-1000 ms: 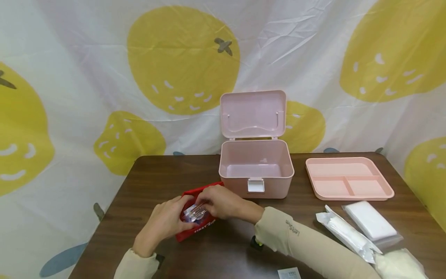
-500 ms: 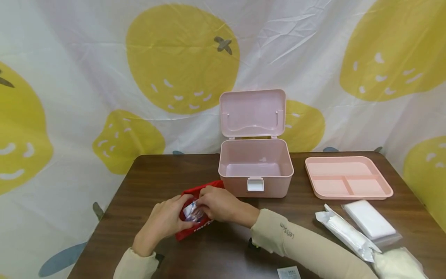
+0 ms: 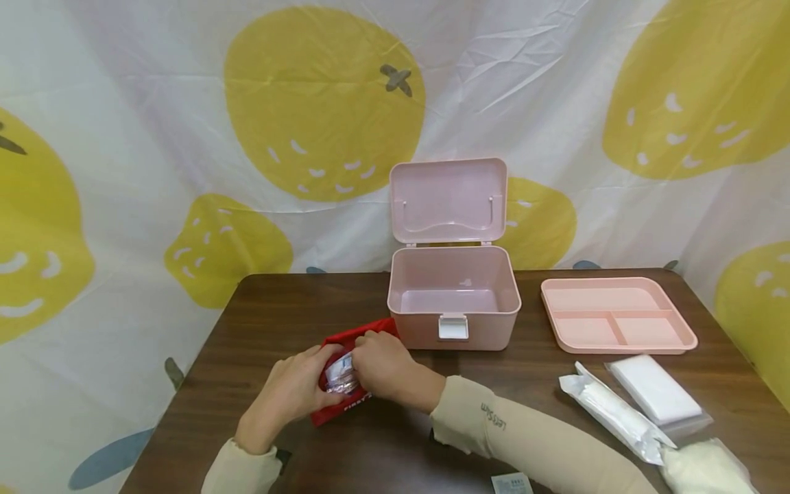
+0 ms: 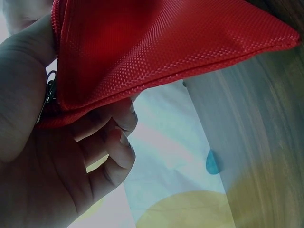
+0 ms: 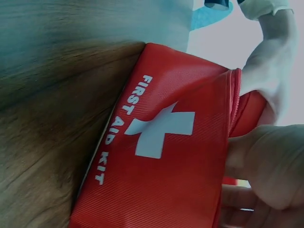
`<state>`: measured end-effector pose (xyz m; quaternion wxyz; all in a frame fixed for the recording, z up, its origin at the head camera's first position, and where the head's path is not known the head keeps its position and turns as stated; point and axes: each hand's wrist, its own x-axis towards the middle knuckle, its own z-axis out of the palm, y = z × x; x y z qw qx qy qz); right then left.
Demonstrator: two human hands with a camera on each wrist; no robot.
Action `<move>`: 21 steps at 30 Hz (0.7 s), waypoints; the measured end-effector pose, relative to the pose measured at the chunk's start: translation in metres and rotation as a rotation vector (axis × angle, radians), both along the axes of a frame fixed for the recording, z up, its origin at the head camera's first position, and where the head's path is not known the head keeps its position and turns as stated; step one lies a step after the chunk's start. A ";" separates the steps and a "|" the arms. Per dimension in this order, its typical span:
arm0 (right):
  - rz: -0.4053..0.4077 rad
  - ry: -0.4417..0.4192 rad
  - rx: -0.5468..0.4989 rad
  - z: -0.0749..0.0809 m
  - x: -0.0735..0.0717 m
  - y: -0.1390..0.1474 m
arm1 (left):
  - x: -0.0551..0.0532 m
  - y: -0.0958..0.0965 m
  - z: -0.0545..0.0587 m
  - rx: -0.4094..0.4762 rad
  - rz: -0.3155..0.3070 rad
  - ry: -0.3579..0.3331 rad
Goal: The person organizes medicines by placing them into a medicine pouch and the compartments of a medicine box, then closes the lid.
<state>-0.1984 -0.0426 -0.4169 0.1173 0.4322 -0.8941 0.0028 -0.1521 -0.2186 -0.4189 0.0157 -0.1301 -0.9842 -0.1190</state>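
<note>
At the box's [image 3: 420, 335] 7 o'clock, on the counter [image 3: 296, 309], we find the red pouch [image 5: 190, 161], with its upper corner just beside the box; we cannot tell whether they touch. Compared with a second ago, the right hand [image 3: 385, 365] sits lower and more turned over at the pouch's 3 o'clock, and its fingertips are now lost inside the mouth. We judge from this that the work is among the contents, not out on the counter. We cannot tell whether that hand grasps anything. The left hand [image 3: 290, 390], at 9 o'clock, stays curled round the pouch's edge and grips it.

The pouch looks soft and woven, tilted and bulging, with its zip [image 5: 234, 102] undone. We see a white cross [image 5: 159, 130] and "FIRST AID KIT" on its front, and shiny clear wrappers [image 3: 340, 372] showing in its mouth.
</note>
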 end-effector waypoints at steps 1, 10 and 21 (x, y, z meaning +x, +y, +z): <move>-0.012 0.014 0.015 0.000 0.001 -0.001 | 0.000 0.000 0.000 0.000 -0.002 0.003; -0.138 -0.060 0.047 0.003 0.006 -0.008 | 0.000 0.001 0.000 0.000 -0.007 0.016; -0.085 -0.252 -0.023 0.016 0.004 0.003 | 0.001 0.001 0.001 0.017 -0.010 -0.013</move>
